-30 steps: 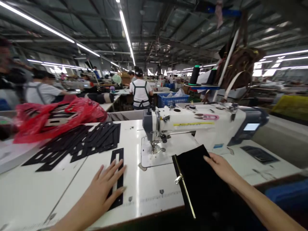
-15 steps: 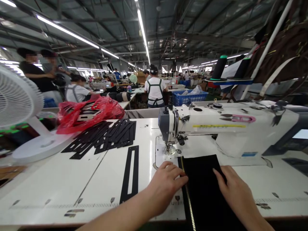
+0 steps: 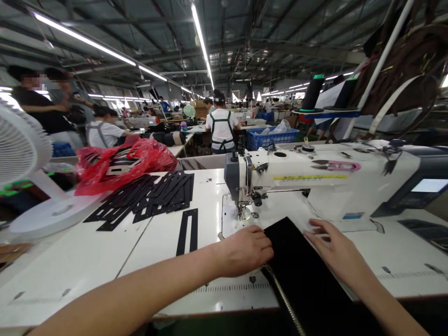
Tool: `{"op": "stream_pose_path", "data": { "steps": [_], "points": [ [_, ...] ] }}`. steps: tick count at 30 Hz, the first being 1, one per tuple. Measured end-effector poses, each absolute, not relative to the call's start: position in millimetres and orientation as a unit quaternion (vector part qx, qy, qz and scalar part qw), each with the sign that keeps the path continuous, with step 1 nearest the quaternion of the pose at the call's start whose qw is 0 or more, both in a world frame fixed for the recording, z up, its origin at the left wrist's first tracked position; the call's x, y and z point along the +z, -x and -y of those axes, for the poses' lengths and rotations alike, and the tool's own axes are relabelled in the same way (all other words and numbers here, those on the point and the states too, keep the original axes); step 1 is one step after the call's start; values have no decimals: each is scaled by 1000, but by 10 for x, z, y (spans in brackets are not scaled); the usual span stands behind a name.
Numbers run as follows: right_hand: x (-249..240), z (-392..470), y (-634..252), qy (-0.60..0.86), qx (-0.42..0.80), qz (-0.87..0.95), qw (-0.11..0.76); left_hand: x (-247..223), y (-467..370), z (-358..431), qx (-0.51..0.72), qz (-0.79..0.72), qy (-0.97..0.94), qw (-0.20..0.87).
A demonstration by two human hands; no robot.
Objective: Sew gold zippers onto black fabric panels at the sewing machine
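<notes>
A black fabric piece (image 3: 301, 266) with a metal zipper (image 3: 285, 296) along its left side lies slanted over the front of the table. My left hand (image 3: 247, 251) is closed on its upper left edge, by the zipper; the fingertips are partly hidden. At the fabric's right edge is my right hand (image 3: 332, 249), its fingers apart and the thumb by the cloth. Just beyond the fabric stands a white sewing machine (image 3: 336, 186), its needle and presser foot (image 3: 243, 212) a little above and left of the cloth.
Left of the machine lie a black strip frame (image 3: 182, 233) and a pile of similar strips (image 3: 147, 196). Behind them sits a red plastic bag (image 3: 157, 156), beside a white fan (image 3: 24, 144). Pink-handled snips (image 3: 338, 165) rest on the machine. Several people work farther back.
The fabric has turned, its top end swinging left and its lower end right. My left hand has closed further over the edge; my right hand's fingers have spread. The view has shifted slightly.
</notes>
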State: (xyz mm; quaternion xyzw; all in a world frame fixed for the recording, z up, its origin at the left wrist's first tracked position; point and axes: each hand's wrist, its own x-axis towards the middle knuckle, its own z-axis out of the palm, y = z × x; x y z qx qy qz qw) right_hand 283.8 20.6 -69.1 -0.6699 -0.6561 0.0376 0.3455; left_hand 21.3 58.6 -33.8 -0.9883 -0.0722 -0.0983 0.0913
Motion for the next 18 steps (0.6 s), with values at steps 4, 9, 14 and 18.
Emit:
{"op": "stream_pose_path", "data": {
  "steps": [4, 9, 14, 18],
  "points": [
    [-294, 144, -2871, 608, 145, 708, 327, -132, -114, -430, -125, 178, 976, 16],
    [-10, 378, -2500, 540, 182, 748, 341, 41, -12, -146, -199, 278, 921, -189],
    [-39, 327, -2377, 535, 114, 744, 384, 85, 142, 71, -266, 384, 803, -371],
    [88, 387, -2468, 548, 38, 737, 395, 48, 253, 197, -288, 432, 708, -479]
  ]
}}
